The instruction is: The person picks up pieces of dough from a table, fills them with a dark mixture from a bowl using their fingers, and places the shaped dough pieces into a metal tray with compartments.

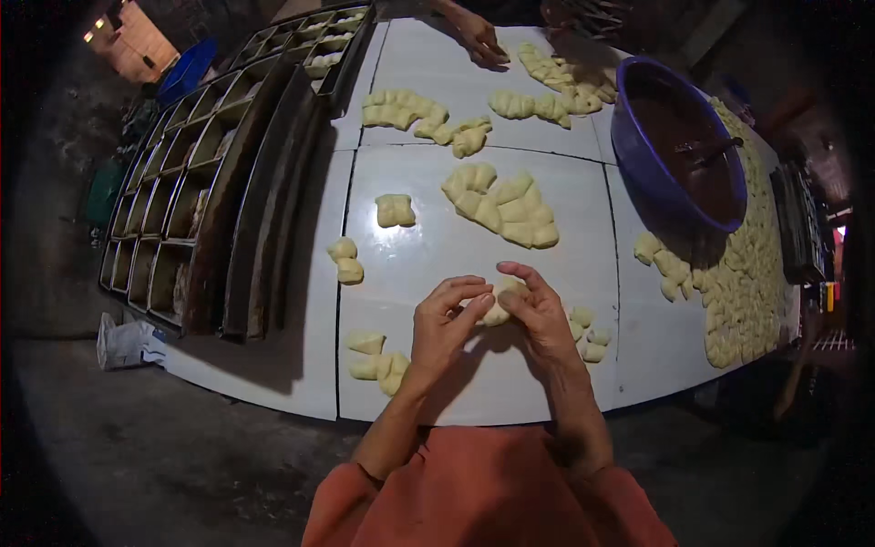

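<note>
"What's the biggest thing in view?"

"The white-topped desk (410,273), stretching away from me. Along its left edge stands a dark rack of metal tins (211,246), with a second rack (351,68) beyond it, pale lumps (337,45) in its compartments."

"And at right?"

"A broad spread of dough pieces (743,305) — pale, packed close together — covers that side. Just beside it sits a purple basin (633,166) with brown contents (670,114) inside, a dark handle (715,151) leaning in it."

"Scale down from there."

"A wedge-shaped cluster of dough (510,211) lies ahead of me, its pieces joined. My left hand (442,321) pinches with thumb and fingertips; my right hand (545,321) grips from the other side, thumb laid across. At the far edge is a co-worker's hand (478,36) — whether it holds anything, I cannot tell."

"And the small items?"

"A squarish block of dough (396,211) and, nearer me, a two-lobed lump (345,261) lie to my left. The piece of dough (497,314) in my grip sits between both hands, over the near part of the desk."
</note>
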`<state>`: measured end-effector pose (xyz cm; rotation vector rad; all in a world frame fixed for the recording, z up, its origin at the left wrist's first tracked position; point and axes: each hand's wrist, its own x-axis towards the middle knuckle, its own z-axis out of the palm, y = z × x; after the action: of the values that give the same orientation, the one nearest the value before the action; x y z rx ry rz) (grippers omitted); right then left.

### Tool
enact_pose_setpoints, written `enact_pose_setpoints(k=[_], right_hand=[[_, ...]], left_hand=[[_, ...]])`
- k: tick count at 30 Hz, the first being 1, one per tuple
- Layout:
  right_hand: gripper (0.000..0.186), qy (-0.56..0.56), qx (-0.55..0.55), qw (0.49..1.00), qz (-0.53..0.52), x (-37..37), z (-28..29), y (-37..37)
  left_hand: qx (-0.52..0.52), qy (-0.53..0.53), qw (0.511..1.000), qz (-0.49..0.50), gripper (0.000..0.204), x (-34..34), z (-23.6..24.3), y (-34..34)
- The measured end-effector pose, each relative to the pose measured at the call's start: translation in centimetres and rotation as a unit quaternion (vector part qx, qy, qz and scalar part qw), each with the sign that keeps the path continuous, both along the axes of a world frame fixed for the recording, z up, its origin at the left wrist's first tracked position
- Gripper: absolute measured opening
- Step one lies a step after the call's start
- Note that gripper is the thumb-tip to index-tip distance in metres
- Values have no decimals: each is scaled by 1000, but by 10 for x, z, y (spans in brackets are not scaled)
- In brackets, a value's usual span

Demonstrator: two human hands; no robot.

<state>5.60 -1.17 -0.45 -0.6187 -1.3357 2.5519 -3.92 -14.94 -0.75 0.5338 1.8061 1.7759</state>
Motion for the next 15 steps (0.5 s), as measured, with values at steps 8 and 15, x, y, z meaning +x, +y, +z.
enact_pose_setpoints(k=[8, 15], right_hand=[[16, -43, 304, 942, -137, 24, -22, 26], [21, -41, 168, 975, -140, 37, -8, 58]], left_hand=[[52, 129, 989, 42, 24, 18, -6, 58], [40, -279, 956, -82, 27, 29, -20, 90]])
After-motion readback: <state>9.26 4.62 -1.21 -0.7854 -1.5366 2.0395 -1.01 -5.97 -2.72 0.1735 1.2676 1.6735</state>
